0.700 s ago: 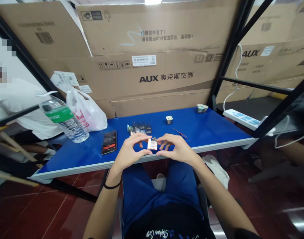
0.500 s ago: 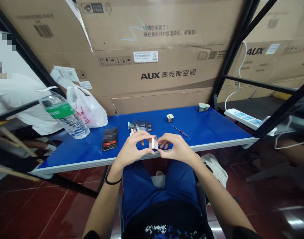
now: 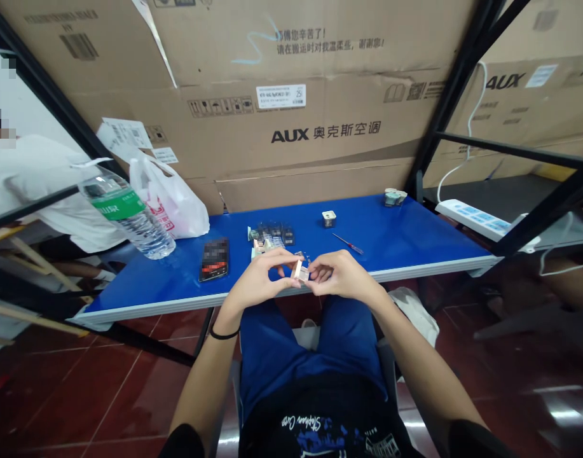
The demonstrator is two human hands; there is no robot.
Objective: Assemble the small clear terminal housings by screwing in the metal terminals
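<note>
Over the table's front edge, my left hand pinches a small pale box-shaped part between thumb and fingers. My right hand is closed at the part's right side, its thumb and fingertips against it. The part is tilted, with one light solid side and a clearer side; its exact kind is too small to make out. Behind my left hand lie several dark small parts and some pale parts. A small white-topped cube and a thin screwdriver lie farther back on the blue table.
A phone, a large water bottle and a white plastic bag are at the left. Pale round pieces sit at the back right. A power strip lies beyond the black frame. Large cartons stand behind.
The pale part has turned and tilted between my fingers, showing more of its clearer side. My hands remain together around it, and the view has shifted slightly.
</note>
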